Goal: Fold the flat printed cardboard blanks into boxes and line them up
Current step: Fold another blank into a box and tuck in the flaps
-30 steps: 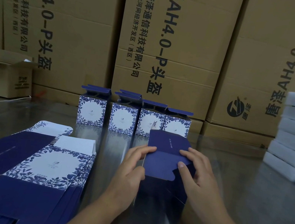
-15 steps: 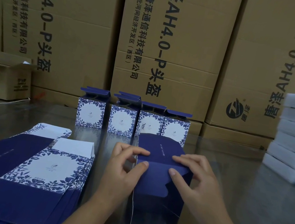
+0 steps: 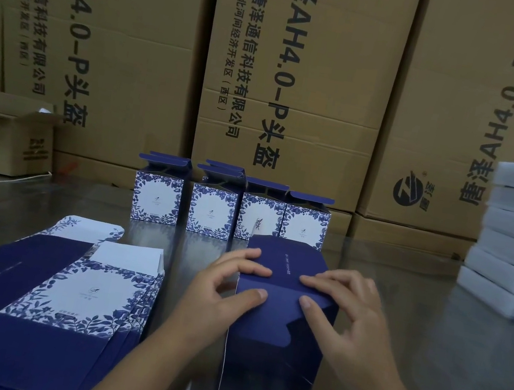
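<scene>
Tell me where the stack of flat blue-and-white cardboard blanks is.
The blank stack lies lower left in the head view, on the shiny metal table, beside the left hand.

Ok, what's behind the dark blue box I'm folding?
Four floral boxes stand in a row behind it, top flaps open, with tall brown cartons beyond. The dark blue box hides the bottom edges of the two rightmost ones.
</scene>
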Action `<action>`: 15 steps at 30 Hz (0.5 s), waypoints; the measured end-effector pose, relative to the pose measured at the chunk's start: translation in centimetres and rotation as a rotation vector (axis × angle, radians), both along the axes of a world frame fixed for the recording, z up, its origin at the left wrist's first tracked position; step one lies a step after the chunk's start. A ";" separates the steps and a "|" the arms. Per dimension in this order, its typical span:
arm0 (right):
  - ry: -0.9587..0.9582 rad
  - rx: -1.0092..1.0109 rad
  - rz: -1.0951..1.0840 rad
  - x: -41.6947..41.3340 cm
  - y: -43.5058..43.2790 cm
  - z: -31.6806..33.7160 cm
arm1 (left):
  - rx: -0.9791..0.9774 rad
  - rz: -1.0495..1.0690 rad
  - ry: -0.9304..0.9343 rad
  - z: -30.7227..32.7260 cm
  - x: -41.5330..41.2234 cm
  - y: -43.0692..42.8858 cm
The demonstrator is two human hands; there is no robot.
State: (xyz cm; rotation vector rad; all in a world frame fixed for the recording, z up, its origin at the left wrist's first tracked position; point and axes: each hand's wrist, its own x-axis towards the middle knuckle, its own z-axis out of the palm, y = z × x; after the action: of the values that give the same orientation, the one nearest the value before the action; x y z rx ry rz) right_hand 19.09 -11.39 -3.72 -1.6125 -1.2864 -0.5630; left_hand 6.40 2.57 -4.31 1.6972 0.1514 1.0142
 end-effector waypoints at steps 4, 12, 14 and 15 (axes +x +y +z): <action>-0.097 0.047 -0.012 -0.3 0.1 0.2 | -0.021 -0.124 0.027 0.3 -0.4 0.1; -0.108 0.102 0.116 -0.4 0.4 0.4 | 0.009 -0.115 0.034 0.8 -0.5 -0.6; -0.105 0.112 0.116 -0.4 0.5 0.4 | 0.021 -0.073 0.038 0.8 -0.4 -0.7; -0.103 0.114 0.116 -0.3 0.5 0.3 | 0.033 -0.045 0.039 0.7 -0.4 -0.8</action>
State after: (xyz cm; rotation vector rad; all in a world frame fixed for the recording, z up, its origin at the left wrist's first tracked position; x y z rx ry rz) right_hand 18.75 -10.91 -3.40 -1.4212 -1.3882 -0.6424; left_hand 6.03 1.72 -3.58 1.7435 0.1212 0.9552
